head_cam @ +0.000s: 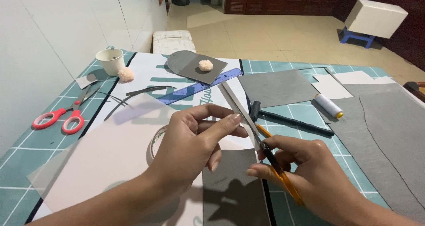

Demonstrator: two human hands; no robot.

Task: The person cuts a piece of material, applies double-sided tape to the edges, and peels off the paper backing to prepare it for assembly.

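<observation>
My left hand pinches a narrow white paper strip between thumb and fingers, holding it up over the table. My right hand grips orange-handled scissors; their blades meet the strip's lower end beside my left thumb. Below the hands lie a grey felt sheet and a large translucent white sheet. A roll of tape is partly hidden behind my left hand.
On the teal cutting mat lie red-handled scissors, a white cup, a blue ruler, two pompoms, a black tool, a white thread spool and grey felt pieces. A white wall borders the left.
</observation>
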